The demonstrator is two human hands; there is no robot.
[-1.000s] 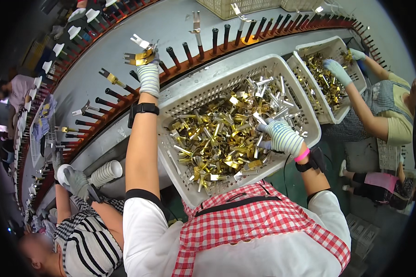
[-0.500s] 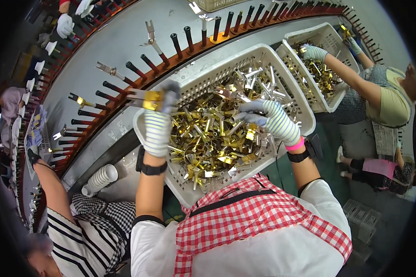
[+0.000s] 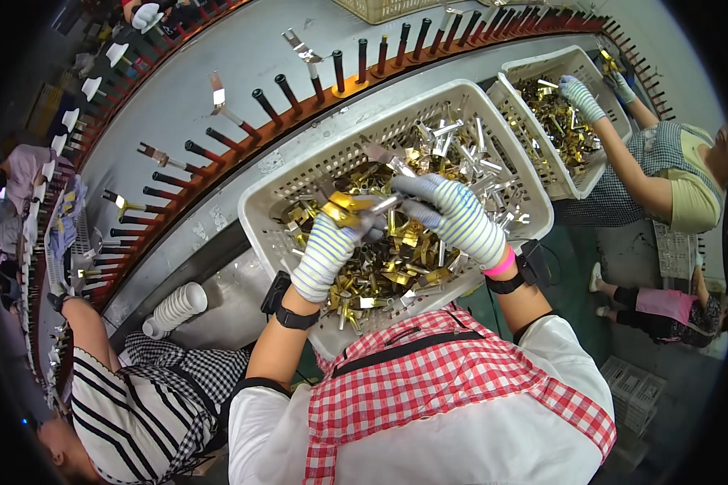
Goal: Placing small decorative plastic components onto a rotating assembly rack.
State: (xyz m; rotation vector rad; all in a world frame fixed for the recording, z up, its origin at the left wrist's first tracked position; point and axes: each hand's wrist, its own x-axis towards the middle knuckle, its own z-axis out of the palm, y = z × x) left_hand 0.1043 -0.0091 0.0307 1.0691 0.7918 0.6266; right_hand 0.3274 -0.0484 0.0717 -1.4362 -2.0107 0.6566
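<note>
My left hand [image 3: 325, 255], in a striped glove, is closed around a gold-coloured metal bracket [image 3: 345, 202] above a basket of metal parts. A silver tube [image 3: 387, 204] sticks out from the left fingertips toward the other hand. My right hand [image 3: 465, 222], gloved the same way with a pink band at the wrist, is curled over the basket's middle. At its fingertips is a silver forked metal part [image 3: 391, 162]. Under both hands the white perforated basket [image 3: 259, 234] is heaped with loose gold and silver metal pieces [image 3: 404, 267].
Behind the basket curves a conveyor with upright dark pegs [image 3: 267, 107], some topped by forked parts [image 3: 302, 47]. At right a co-worker reaches into another basket [image 3: 534, 145]. Stacked white cups [image 3: 179, 307] stand at left, near another worker's striped top [image 3: 137, 404].
My left hand has come down and right from beside the pegs to over the basket, still holding the bracket. My right hand has shifted slightly left. The pegs have moved along leftward.
</note>
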